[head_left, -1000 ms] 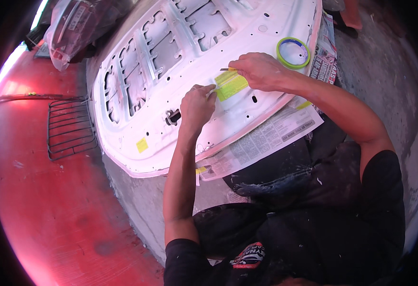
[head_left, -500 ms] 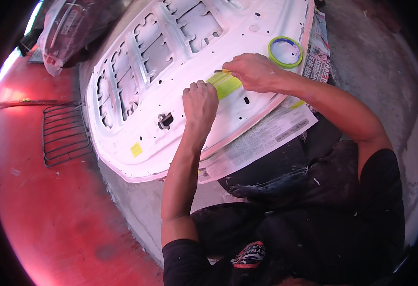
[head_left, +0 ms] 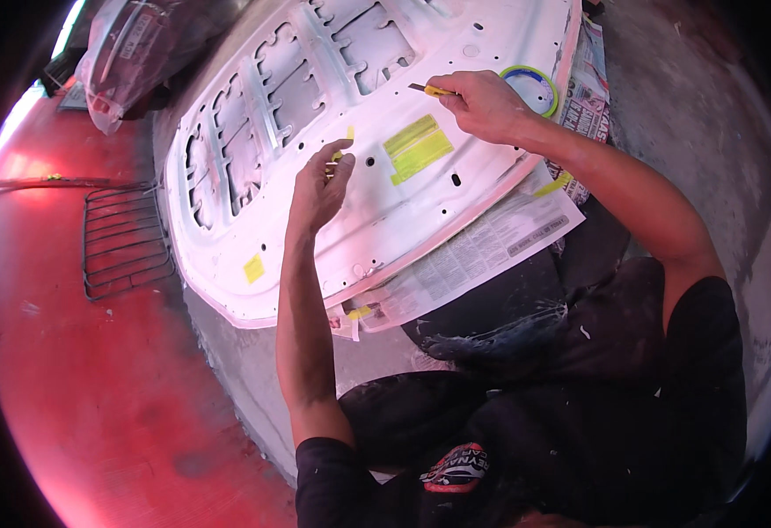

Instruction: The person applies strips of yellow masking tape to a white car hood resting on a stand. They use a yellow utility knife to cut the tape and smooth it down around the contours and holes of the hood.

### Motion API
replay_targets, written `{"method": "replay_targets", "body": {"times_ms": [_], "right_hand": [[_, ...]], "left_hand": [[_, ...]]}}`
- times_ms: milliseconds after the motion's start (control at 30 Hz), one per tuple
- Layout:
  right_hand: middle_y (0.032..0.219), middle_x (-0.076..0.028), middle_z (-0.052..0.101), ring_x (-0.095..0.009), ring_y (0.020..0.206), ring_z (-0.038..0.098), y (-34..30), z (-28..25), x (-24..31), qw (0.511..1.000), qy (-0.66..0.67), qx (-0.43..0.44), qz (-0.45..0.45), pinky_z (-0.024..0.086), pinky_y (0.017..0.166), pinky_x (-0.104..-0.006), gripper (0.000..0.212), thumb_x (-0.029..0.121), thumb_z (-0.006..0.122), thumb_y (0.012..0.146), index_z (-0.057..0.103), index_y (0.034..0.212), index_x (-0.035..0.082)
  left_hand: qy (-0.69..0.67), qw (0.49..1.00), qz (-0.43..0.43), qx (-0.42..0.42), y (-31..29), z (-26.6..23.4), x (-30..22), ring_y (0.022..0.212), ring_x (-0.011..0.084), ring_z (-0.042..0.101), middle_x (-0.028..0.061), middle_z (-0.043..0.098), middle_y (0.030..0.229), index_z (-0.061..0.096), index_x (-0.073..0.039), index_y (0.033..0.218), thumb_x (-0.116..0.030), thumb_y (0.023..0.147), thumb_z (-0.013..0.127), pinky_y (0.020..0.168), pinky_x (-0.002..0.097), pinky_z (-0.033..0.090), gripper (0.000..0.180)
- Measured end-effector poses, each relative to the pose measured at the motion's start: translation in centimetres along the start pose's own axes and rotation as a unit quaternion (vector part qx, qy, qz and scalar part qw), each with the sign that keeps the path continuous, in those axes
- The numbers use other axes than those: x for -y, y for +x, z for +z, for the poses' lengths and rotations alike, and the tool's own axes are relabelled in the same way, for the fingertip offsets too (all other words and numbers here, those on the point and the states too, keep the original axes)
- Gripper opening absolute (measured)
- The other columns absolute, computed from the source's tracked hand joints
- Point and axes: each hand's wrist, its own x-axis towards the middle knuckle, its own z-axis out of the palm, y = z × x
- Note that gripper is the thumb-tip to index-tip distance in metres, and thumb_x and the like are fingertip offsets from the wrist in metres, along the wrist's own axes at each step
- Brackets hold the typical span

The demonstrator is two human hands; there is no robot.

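A white car hood [head_left: 385,242] lies with its cut-out inner side up. On it sits a yellow-green masking tape patch [head_left: 419,151], stuck down flat. My right hand [head_left: 493,110] is closed round a yellow utility knife [head_left: 439,91], blade out and pointing left, above the hood beyond the patch. Left of the patch, my left hand [head_left: 317,192] pinches a small torn strip of tape [head_left: 350,133] between thumb and fingers. A green roll of masking tape [head_left: 553,93] rests on the hood by its right edge, partly behind my right hand.
Newspaper sheets [head_left: 482,255] stick out under the hood's near and right edges. A smaller yellow tape piece [head_left: 253,268] is at the hood's left. On the red floor [head_left: 95,387] lies a black wire rack [head_left: 126,242]. A plastic-wrapped item [head_left: 126,53] stands at the far left.
My left hand has moved left and off the patch, now with a tape strip in it. My right hand has lifted away and up with the knife, uncovering the whole patch.
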Motion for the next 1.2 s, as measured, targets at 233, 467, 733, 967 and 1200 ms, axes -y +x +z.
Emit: {"method": "replay_targets", "body": {"times_ms": [233, 467, 733, 967, 1200], "right_hand": [[0.084, -0.021, 0.065, -0.041, 0.082, 0.064, -0.4, 1.3, 0.3, 0.999, 0.013, 0.002, -0.038, 0.047, 0.074, -0.0509, 0.020, 0.010, 0.053, 0.091, 0.065, 0.106, 0.004], [0.087, -0.021, 0.067, -0.041, 0.084, 0.065, -0.8, 1.2, 0.0, 0.999, 0.003, 0.017, -0.043, 0.048, 0.076, -0.0501, 0.020, 0.010, 0.053, 0.091, 0.065, 0.107, 0.004], [0.094, -0.021, 0.068, -0.041, 0.090, 0.066, -1.2, 1.1, 1.0, 0.997, -0.015, 0.077, -0.028, 0.050, 0.080, -0.0513, 0.022, 0.011, 0.053, 0.093, 0.065, 0.110, 0.004], [0.093, -0.022, 0.068, -0.042, 0.090, 0.065, -1.4, 1.0, 1.4, 0.995, -0.016, 0.094, -0.027, 0.050, 0.079, -0.0523, 0.022, 0.011, 0.052, 0.093, 0.065, 0.110, 0.003], [0.094, -0.022, 0.069, -0.042, 0.090, 0.066, -1.4, 0.5, 1.2, 0.995, -0.018, 0.095, -0.004, 0.050, 0.080, -0.0509, 0.024, 0.009, 0.053, 0.090, 0.067, 0.109, 0.004]], "left_hand": [[0.213, 0.967, 0.142, 0.004, 0.0, 3.9, -0.2, 0.095, 0.0280, 0.069, 0.0174, 0.070, 0.104, 0.060, 0.002, 0.097, -0.022, 0.088, 0.073, 0.082, 0.0374, 0.054, 0.029], [0.003, 0.999, 0.051, -0.015, 0.2, 3.1, -0.4, 0.077, 0.0259, 0.074, 0.0199, 0.071, 0.089, 0.050, -0.001, 0.117, -0.006, 0.095, 0.058, 0.068, 0.0336, 0.056, 0.025], [0.136, 0.986, 0.094, 0.012, -0.3, 1.9, -0.6, 0.073, 0.0313, 0.069, 0.0197, 0.067, 0.079, 0.061, 0.001, 0.118, -0.019, 0.092, 0.062, 0.069, 0.0414, 0.052, 0.032], [0.148, 0.974, 0.076, -0.157, 0.7, 2.5, -1.5, 0.069, 0.0371, 0.059, 0.0248, 0.060, 0.073, 0.053, 0.004, 0.068, -0.027, 0.096, 0.060, 0.065, 0.0478, 0.045, 0.042], [0.013, 0.998, 0.037, -0.054, 0.3, 1.2, -1.0, 0.062, 0.0373, 0.066, 0.0214, 0.066, 0.070, 0.036, 0.005, 0.137, -0.016, 0.103, 0.046, 0.067, 0.0430, 0.052, 0.042]]}}
